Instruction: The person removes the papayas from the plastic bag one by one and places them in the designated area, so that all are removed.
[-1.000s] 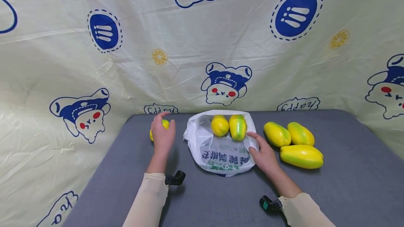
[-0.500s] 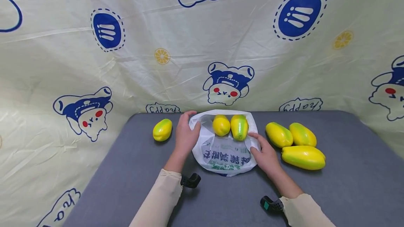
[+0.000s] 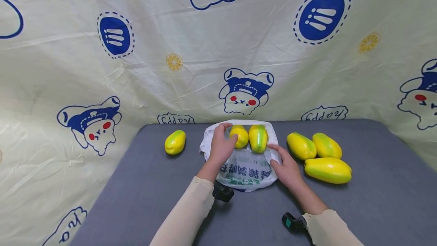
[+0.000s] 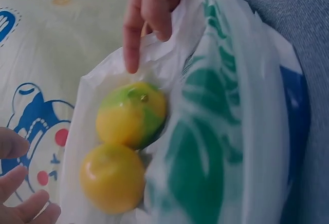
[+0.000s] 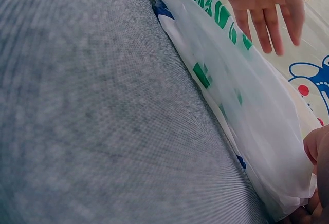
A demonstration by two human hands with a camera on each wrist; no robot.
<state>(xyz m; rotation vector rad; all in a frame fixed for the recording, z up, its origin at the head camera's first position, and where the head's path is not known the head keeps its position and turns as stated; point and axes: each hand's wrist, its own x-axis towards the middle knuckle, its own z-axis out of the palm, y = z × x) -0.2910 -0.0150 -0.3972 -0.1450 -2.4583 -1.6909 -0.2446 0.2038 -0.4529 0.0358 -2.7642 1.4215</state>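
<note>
A white plastic bag (image 3: 244, 162) with dark and green print lies mouth up at the table's middle. Inside it, near the far side, sit two yellow-green papayas: the left papaya (image 3: 240, 136) and the right papaya (image 3: 258, 139). My right hand (image 3: 289, 169) holds the bag's right rim, thumb and fingers about the plastic; part of the grip is hidden. Over the bag's left side is my left hand (image 3: 222, 148), fingers spread and nothing held. In the left wrist view the left fingers (image 4: 23, 183) appear apart from the fruit.
One papaya (image 3: 175, 142) lies alone left of the bag. Three more papayas (image 3: 327, 170) lie close together to the right, beyond the right hand. The grey table (image 3: 259, 219) backs onto a printed sheet (image 3: 194, 86).
My left hand has let go of the lone papaya at the left and moved right, over the bag's opening. The right hand stays at the rim.
</note>
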